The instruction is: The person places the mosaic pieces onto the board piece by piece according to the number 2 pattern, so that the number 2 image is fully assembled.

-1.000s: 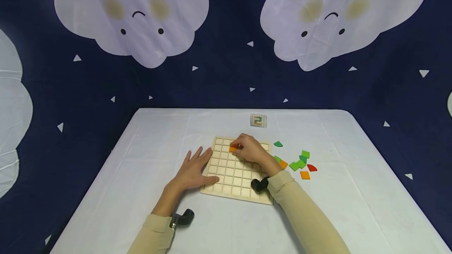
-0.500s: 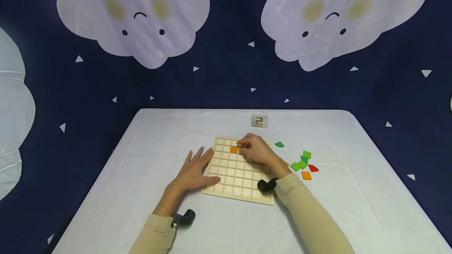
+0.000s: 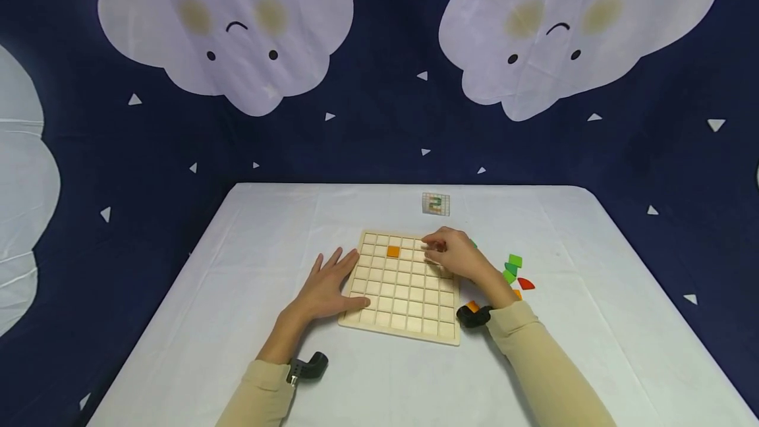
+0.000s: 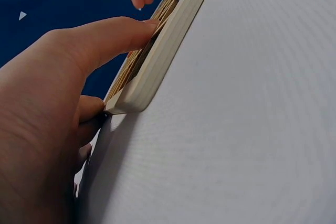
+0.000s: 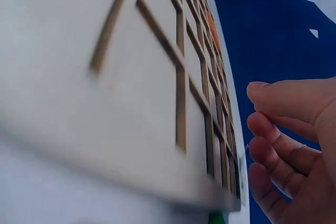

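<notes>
A pale wooden grid board (image 3: 388, 306) lies on the white table, with one orange square tile (image 3: 393, 252) set in a cell near its far edge. My left hand (image 3: 323, 288) lies at the board's left side, fingers spread; in the left wrist view its thumb (image 4: 113, 38) presses on top of the rim. Above the board's far right part is my right hand (image 3: 461, 257). Its fingers are loosely bent, and the right wrist view shows nothing between thumb and fingertips (image 5: 262, 124). That hand and forearm hide part of the board's right side and some loose tiles.
Right of the board lie loose tiles: green squares (image 3: 515, 260), a dark green piece (image 3: 511, 269), a red quarter-round (image 3: 526, 283) and an orange tile (image 3: 472, 306) half behind the wrist camera. A small pattern card (image 3: 436, 204) lies beyond the board.
My right hand has let go of the orange square tile, which stays in its cell, and has moved right across the board. My left hand has stayed in place.
</notes>
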A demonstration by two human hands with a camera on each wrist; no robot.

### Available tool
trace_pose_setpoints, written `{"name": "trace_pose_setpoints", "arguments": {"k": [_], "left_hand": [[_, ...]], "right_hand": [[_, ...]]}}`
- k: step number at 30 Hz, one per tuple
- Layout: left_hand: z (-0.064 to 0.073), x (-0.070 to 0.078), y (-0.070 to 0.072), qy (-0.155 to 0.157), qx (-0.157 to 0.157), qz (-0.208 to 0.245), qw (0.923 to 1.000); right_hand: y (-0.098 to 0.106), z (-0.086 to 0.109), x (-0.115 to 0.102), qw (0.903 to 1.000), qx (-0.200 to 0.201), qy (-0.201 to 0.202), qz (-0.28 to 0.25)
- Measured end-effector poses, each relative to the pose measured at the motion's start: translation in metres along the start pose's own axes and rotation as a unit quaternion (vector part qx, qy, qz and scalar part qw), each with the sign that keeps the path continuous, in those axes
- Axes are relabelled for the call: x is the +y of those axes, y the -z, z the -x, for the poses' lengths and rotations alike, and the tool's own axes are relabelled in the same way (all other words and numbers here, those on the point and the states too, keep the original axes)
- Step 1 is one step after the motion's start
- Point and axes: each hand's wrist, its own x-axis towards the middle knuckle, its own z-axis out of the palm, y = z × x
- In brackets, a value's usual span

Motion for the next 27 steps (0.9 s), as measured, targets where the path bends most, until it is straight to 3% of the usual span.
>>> {"name": "trace_pose_setpoints", "arguments": {"k": [17, 27], "left_hand": [[-0.001, 0.001, 0.001, -0.004, 0.000, -0.006, 1.0000], [-0.001, -0.001, -0.002, -0.005, 0.000, -0.004, 1.0000]], "right_hand": [[0.022, 0.036, 0.024, 0.9974, 0.057, -0.022, 0.038], [0.029, 0.051, 0.034, 0.9960, 0.047, -0.058, 0.050]]}}
